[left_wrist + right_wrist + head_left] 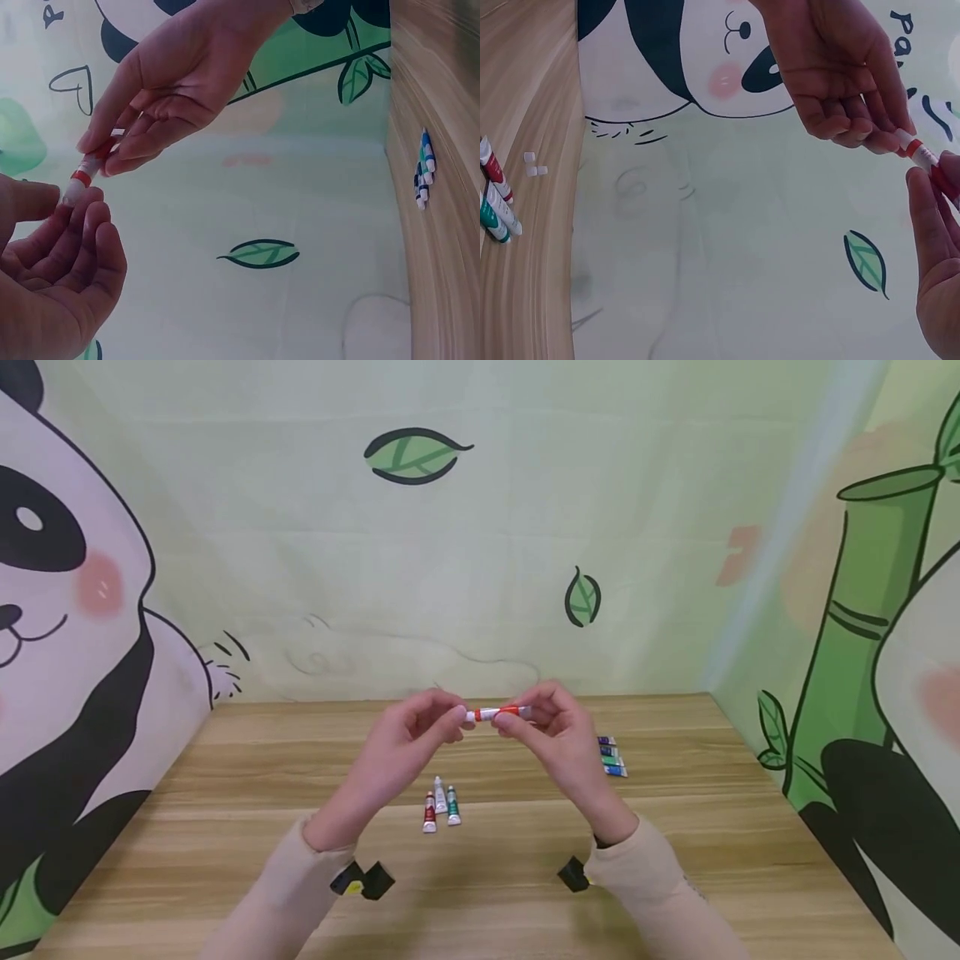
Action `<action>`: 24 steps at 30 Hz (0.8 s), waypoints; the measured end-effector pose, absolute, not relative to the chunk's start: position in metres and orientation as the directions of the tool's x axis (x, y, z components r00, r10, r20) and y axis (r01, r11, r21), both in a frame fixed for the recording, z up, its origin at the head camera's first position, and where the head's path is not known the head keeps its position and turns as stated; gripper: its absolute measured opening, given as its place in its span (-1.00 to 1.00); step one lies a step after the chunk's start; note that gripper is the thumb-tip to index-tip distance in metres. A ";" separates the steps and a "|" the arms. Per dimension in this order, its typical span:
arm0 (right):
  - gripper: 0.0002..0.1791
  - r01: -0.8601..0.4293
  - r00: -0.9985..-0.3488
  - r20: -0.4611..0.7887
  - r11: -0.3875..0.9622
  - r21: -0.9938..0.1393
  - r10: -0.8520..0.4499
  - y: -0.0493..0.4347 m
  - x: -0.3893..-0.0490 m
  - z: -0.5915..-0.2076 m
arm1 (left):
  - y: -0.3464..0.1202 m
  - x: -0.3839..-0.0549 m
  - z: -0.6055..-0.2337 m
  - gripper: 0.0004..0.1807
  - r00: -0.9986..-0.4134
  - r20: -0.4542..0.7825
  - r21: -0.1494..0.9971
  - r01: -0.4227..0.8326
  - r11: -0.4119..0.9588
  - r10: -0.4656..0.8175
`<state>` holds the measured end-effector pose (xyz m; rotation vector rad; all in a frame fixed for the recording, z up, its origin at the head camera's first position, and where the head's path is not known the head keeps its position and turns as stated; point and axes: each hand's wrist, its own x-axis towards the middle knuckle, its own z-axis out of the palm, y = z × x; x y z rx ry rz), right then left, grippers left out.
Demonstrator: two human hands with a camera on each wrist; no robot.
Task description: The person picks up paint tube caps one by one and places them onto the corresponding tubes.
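Note:
A small paint tube (491,713), white with red bands, is held level in the air between both hands. My left hand (397,743) pinches its white cap (73,195) between thumb and fingertips. Around the tube's body, the thumb and fingers of my right hand (566,747) hold the other end, hiding part of it. On the table below lie three more tubes: a dark red tube (430,814), a white tube (439,795) and a green tube (453,806).
Several blue, green and dark tubes (613,760) lie in a row beyond the right wrist, partly hidden. Three small white caps (531,171) sit on the wooden table (247,827). Behind it hangs a panda-printed backdrop (300,527).

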<state>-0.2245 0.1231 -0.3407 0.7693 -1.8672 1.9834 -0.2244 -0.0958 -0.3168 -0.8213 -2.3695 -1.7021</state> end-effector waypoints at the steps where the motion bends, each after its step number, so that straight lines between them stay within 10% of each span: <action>1: -0.74 -0.572 -0.803 0.580 -0.097 -0.814 -0.138 0.123 -0.224 -0.341 | -0.095 -0.224 -0.317 -0.77 -0.853 0.381 0.852 0.474 0.224 0.358; 11: -0.81 -0.447 -0.871 0.472 -0.177 -0.877 -0.134 0.120 -0.225 -0.340 | -0.089 -0.220 -0.320 -0.83 -0.819 0.489 0.793 0.561 0.240 0.300; 24: -0.82 -0.260 -0.909 0.371 -0.437 -0.861 -0.190 0.119 -0.227 -0.339 | -0.079 -0.223 -0.325 -0.86 -0.524 0.800 0.440 0.843 0.308 0.291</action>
